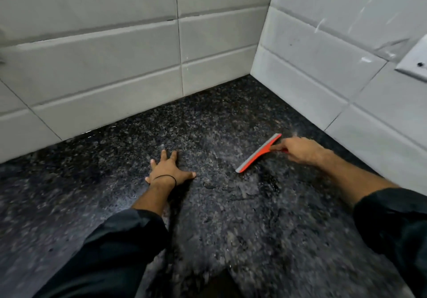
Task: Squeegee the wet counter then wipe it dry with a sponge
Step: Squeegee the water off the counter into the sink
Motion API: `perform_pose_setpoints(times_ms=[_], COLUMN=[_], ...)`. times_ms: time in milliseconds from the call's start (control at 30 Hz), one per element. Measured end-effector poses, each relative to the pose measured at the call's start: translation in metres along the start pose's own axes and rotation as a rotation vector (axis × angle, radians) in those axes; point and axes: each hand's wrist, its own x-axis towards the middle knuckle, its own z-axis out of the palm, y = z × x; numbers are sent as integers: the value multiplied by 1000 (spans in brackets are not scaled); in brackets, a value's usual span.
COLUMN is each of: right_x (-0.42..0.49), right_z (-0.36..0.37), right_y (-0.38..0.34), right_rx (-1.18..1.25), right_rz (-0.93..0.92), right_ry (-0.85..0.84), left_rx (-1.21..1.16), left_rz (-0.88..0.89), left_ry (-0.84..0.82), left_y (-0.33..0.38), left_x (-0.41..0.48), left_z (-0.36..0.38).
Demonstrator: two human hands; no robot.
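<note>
A dark speckled granite counter [219, 124] fills the view, with wet patches and water beads right of centre. My right hand [298, 151] grips the handle of a red squeegee [257, 154], whose grey blade lies slanted on the counter, running from upper right to lower left. My left hand [169, 171] rests flat on the counter with fingers spread, a thin black band on its wrist, a hand's width left of the blade's lower end. No sponge is in view.
White tiled walls [115, 66] close the counter at the back and on the right [335, 71], meeting in a corner. A white wall plate [416, 64] sits at the far right edge. Dark sleeves cover both forearms.
</note>
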Motion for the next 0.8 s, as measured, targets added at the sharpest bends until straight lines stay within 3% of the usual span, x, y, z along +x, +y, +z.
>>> perform_pose_setpoints(times_ms=[167, 300, 433, 533, 800], right_x=[-16, 13, 63, 93, 140], right_z=[-22, -61, -94, -106, -126], right_y=[-14, -76, -180, -255, -380], right_rx=[51, 255, 305, 286, 269], right_rz=[17, -82, -214, -222, -266], right_ry=[27, 108, 161, 264, 317], left_rx=[-158, -185, 111, -2, -68], left_rz=[129, 3, -233, -254, -260], left_ry=[126, 315, 141, 10, -16], left_y=[-29, -79, -136, -157, -157], left_x=[-7, -23, -36, -36, -23], left_z=[-21, -35, -41, -36, -38])
